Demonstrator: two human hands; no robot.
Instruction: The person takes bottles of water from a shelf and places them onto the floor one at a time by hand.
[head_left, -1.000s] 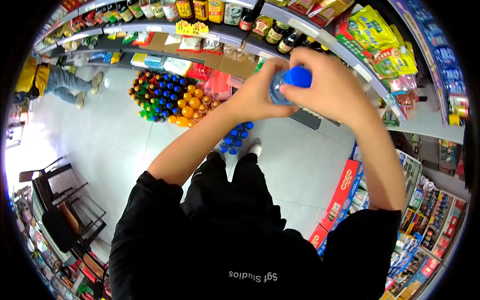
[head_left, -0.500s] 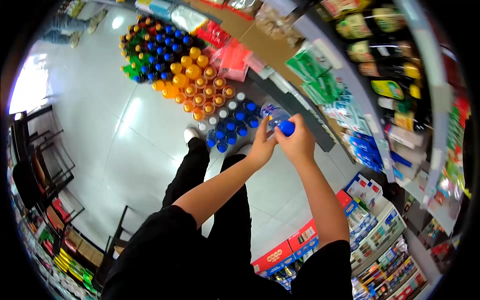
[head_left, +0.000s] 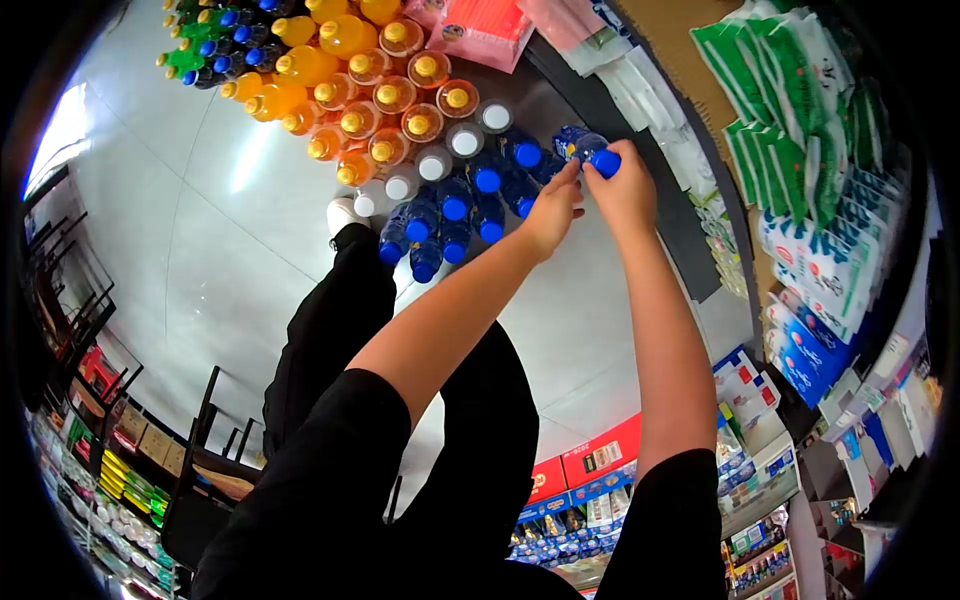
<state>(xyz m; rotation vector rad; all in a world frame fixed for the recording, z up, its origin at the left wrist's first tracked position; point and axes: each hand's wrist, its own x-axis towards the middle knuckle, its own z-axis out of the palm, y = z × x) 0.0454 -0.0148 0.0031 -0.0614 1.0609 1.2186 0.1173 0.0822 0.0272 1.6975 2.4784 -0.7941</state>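
Note:
My right hand grips a clear plastic bottle near its blue cap, with the bottle tilted toward the shelf edge. My left hand is just beside it; its fingers are apart and the index fingertip is at the bottle's side. I cannot tell if that finger touches it. Just left of the bottle, several blue-capped bottles stand grouped on the floor. White-capped bottles form a row behind them.
Orange drink bottles and dark bottles with blue caps stand beyond. A dark low shelf edge runs along the right, with green packets above. Red boxes are at the lower right. Black chairs stand at left.
The view has moved closer to the floor bottles. My right hand has brought the held bottle down beside the blue-capped group. My left hand's fingers have drawn back from around it.

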